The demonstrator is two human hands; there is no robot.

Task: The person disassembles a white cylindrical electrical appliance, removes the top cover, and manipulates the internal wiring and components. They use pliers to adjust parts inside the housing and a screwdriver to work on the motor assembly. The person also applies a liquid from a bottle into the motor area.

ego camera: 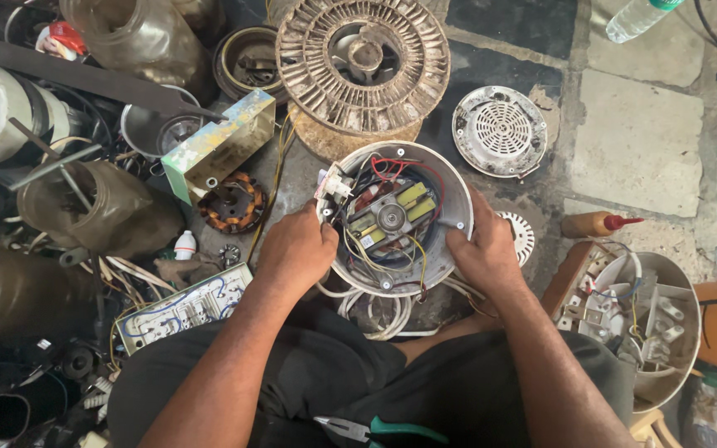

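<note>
At the bottom edge of the frame, pliers (379, 430) with green handles lie on the person's dark lap. Just above, both forearms run up toward the middle of the frame. The left hand (296, 249) is curled, fingers together, clamped on the left rim of a round white housing (460, 199), its fingertips at the small white connector (333, 184) on that rim. The right hand (480, 253) grips the lower right rim of the same housing, fingers closed over the edge. The housing sits in the centre of the frame, open side up, held between the two hands, with a motor (390, 217) and red, yellow and black wires inside. White cable (375, 314) loops under it, between the knees.

At lower left a board with blue wires (182, 309) lies on the floor. At lower right an open white casing (665, 328) holds small white parts, and a brown bottle with a red tip (597, 223) lies just above it. Left of the housing sits a copper-wound coil ring (234, 205), touching a worn box (219, 145) above it. Further up, a large rusty ribbed disc (364, 60) fills the top centre, a round white grille (499, 130) lies to its right, and a clear plastic bottle (636, 18) lies at the upper right. Jars and metal clutter crowd the upper left
</note>
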